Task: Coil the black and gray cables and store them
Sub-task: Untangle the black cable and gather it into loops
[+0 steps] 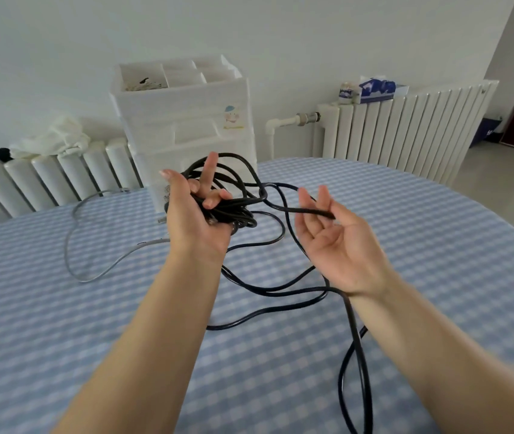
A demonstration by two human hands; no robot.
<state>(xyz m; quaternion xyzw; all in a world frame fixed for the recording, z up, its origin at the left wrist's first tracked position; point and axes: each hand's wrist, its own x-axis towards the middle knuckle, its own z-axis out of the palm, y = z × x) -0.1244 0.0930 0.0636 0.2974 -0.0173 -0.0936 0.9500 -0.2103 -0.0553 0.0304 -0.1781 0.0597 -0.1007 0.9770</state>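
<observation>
My left hand [194, 214] is raised palm up above the table and holds several loops of the black cable [280, 291] gathered in its palm, fingers curled over the bundle. My right hand [340, 242] is palm up beside it, fingers spread, with a strand of the black cable lying across its fingers. The remaining black cable trails loose over the table toward the near edge. The gray cable [75, 245] lies in a loose curve on the table at the left, untouched.
The table [437, 245] wears a blue and white checked cloth. A white plastic drawer unit [186, 120] with open top compartments stands behind it. Radiators [406, 130] line the wall, with a tissue box [378, 89] on the right one and cloth [52, 140] on the left.
</observation>
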